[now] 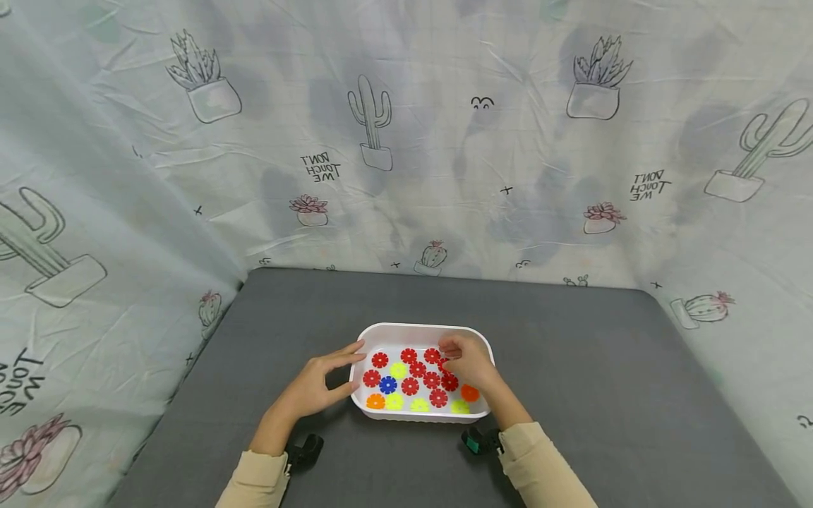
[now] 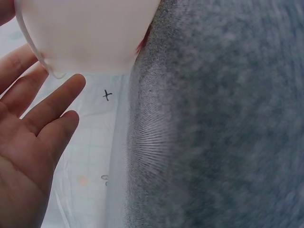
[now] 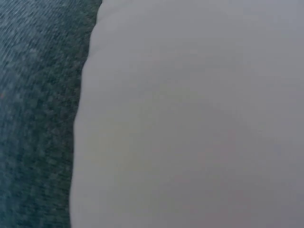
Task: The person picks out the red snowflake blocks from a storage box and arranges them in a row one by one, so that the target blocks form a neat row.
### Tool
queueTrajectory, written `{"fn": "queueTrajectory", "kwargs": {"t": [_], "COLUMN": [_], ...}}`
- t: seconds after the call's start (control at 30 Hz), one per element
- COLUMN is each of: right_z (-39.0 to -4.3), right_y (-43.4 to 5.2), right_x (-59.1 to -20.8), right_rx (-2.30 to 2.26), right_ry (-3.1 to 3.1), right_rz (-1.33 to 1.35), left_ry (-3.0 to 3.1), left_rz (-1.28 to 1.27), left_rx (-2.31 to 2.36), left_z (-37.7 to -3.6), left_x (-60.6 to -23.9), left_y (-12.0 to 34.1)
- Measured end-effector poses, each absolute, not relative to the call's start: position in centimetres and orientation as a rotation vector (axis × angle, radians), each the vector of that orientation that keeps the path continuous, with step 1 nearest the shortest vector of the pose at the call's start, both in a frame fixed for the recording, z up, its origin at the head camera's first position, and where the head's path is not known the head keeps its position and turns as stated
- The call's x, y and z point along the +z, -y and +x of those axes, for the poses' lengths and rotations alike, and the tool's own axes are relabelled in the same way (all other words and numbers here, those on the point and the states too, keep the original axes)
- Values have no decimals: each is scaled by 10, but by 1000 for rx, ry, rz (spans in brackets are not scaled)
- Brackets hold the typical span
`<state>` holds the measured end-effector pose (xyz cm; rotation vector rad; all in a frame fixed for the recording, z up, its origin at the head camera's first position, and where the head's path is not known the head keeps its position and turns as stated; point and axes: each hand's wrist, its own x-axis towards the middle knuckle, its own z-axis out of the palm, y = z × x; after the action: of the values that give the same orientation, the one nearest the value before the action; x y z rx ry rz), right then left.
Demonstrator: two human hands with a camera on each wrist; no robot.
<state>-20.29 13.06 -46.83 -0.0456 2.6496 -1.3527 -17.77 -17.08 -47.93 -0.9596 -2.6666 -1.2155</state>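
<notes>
A white tray [image 1: 419, 416] stands on the table, holding flower-shaped plastic discs. Most are red [image 1: 409, 386]; among them are a blue disc [image 1: 388, 384], several yellow discs [image 1: 419, 405] and two orange discs [image 1: 376, 401]. At the tray's left end is my left hand [image 1: 311, 386], its fingers spread and fairly straight, fingertips at the rim. The left wrist view shows some of those fingers partly behind the rim. My right hand [image 1: 468, 358] reaches inside at the right with bent fingers, right at a partly covered red disc; I cannot tell whether it pinches it.
The table [image 1: 559, 367] has a dark grey cloth top. Behind it and along both sides hangs a pale curtain [image 1: 438, 155] with cactus drawings. The tray's outer wall [image 3: 190, 114] fills most of the right wrist view. Both wrists wear black devices.
</notes>
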Motion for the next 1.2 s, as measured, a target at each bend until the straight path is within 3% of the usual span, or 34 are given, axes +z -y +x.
{"fn": "queueTrajectory", "kwargs": {"t": [1.2], "right_z": [-209], "right_y": [-122], "right_x": [-472], "right_rx": [-886], "right_ry": [-2845], "right_rz": [-29], "left_ry": [2678], "left_rz": [-951], "left_rx": [-1247], "left_z": [-185], "left_x": [-482], "left_y": [174]}}
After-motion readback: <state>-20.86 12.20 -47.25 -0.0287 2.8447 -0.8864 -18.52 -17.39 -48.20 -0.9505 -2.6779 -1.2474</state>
